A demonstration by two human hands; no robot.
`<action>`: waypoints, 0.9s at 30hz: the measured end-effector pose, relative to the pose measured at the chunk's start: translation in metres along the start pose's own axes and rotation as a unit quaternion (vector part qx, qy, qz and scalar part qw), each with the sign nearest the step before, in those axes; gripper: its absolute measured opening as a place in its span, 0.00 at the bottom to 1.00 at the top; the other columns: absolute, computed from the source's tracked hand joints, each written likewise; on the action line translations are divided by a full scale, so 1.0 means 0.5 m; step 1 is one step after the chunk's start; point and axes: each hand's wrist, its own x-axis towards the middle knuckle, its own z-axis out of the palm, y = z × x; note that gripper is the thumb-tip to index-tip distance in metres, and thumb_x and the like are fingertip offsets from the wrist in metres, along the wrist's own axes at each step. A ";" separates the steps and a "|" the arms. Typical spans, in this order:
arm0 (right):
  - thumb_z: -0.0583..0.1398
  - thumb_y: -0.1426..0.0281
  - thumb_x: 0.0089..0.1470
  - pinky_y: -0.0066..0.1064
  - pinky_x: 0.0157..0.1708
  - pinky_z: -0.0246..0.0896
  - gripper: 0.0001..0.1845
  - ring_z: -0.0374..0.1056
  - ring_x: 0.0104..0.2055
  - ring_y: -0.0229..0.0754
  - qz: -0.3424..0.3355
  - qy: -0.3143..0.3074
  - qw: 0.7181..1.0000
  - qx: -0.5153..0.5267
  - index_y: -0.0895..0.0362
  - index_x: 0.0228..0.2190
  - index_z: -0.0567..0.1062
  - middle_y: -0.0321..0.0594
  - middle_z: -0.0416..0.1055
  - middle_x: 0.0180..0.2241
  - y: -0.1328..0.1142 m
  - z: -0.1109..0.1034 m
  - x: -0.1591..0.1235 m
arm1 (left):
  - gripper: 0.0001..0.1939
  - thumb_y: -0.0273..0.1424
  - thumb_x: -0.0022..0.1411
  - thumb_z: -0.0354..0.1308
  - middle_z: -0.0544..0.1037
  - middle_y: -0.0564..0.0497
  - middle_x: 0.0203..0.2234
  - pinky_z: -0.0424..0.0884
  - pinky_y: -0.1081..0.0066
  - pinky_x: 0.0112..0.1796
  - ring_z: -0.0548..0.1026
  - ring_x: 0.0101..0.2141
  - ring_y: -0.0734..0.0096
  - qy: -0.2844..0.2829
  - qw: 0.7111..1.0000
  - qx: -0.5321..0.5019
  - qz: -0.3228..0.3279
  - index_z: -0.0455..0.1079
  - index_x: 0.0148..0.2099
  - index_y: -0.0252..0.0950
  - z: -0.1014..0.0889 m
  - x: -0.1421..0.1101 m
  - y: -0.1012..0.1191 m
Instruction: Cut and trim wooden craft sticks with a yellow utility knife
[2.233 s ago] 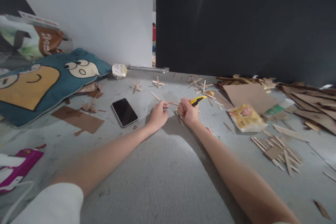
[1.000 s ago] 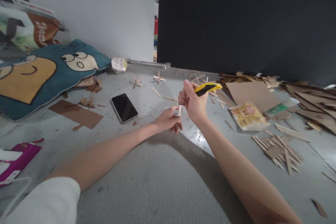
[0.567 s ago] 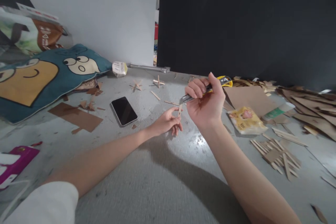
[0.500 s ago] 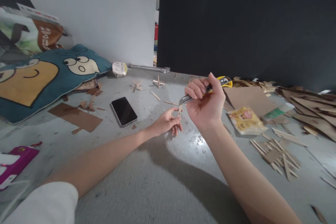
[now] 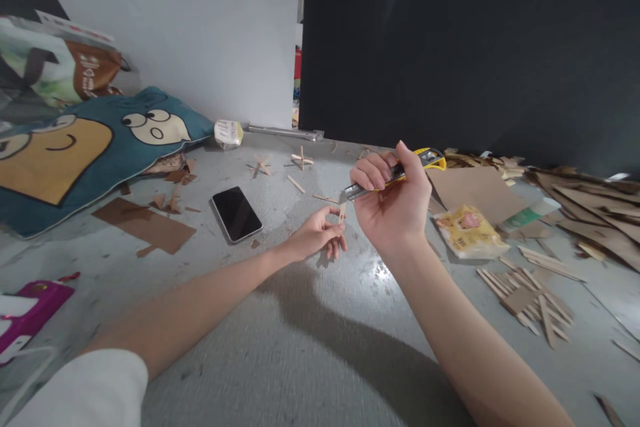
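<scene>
A short flat wooden stick (image 5: 342, 213) stands upright between the thumb and fingers of my left hand (image 5: 320, 233), just above the table. My right hand (image 5: 393, 203) is wrapped round a yellow and black utility knife (image 5: 397, 173), its blade out and pointing left. The blade's tip is at the upper end of the stick. Beyond my hands lie a loose stick (image 5: 296, 183), another stick (image 5: 325, 198) and two small crossed-stick pieces, one of them upright-looking (image 5: 302, 158). To the left rests a dark-screened phone (image 5: 236, 213).
Left are a teal cartoon pillow (image 5: 160, 127), a brown cardboard piece (image 5: 145, 223) and a magenta device (image 5: 37, 313). On the right lie a yellow packet (image 5: 470, 231), a green and white tube (image 5: 530, 215), a pile of wooden sticks (image 5: 527, 303) and cardboard scraps (image 5: 590, 207). A black panel (image 5: 465, 47) stands behind.
The knife blade has shifted slightly left and down across the top of the stick. My left hand has stayed nearly in place, still pinching the stick.
</scene>
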 end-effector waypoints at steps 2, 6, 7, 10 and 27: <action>0.68 0.62 0.61 0.28 0.20 0.57 0.27 0.46 0.20 0.32 0.007 0.017 1.000 0.024 0.52 0.22 0.56 0.27 0.44 0.22 0.000 0.004 -0.002 | 0.16 0.36 0.69 0.59 0.80 0.53 0.22 0.65 0.76 0.18 0.75 0.16 0.73 0.000 1.000 0.000 0.001 0.55 0.49 0.39 -0.001 0.000 0.001; 0.67 0.65 0.62 0.26 0.22 0.58 0.25 0.48 0.21 0.31 0.013 0.070 0.995 0.067 0.52 0.23 0.57 0.26 0.45 0.22 -0.004 0.016 -0.007 | 0.15 0.36 0.70 0.59 0.80 0.51 0.23 0.66 0.75 0.19 0.76 0.17 0.72 -0.008 1.000 0.003 0.002 0.56 0.50 0.39 -0.003 -0.002 0.001; 0.67 0.66 0.62 0.26 0.22 0.58 0.25 0.48 0.21 0.31 0.014 0.084 0.994 0.073 0.52 0.23 0.56 0.26 0.45 0.22 -0.006 0.019 -0.009 | 0.16 0.36 0.70 0.59 0.81 0.51 0.24 0.66 0.75 0.19 0.76 0.17 0.72 -0.008 1.000 0.003 0.002 0.56 0.50 0.39 -0.004 -0.002 0.001; 0.66 0.67 0.62 0.26 0.23 0.58 0.25 0.48 0.21 0.31 0.015 0.113 0.990 0.088 0.52 0.24 0.56 0.25 0.46 0.22 -0.012 0.029 -0.014 | 0.16 0.36 0.69 0.59 0.80 0.52 0.23 0.65 0.75 0.19 0.75 0.17 0.72 0.000 1.000 0.005 0.002 0.56 0.50 0.39 -0.003 -0.004 0.001; 0.66 0.63 0.62 0.27 0.22 0.58 0.24 0.48 0.20 0.32 0.006 0.062 0.998 0.033 0.52 0.23 0.58 0.25 0.46 0.22 -0.009 0.037 -0.029 | 0.19 0.37 0.65 0.62 0.81 0.52 0.22 0.65 0.74 0.18 0.75 0.16 0.71 0.013 1.000 -0.003 0.014 0.56 0.49 0.39 -0.003 0.000 -0.006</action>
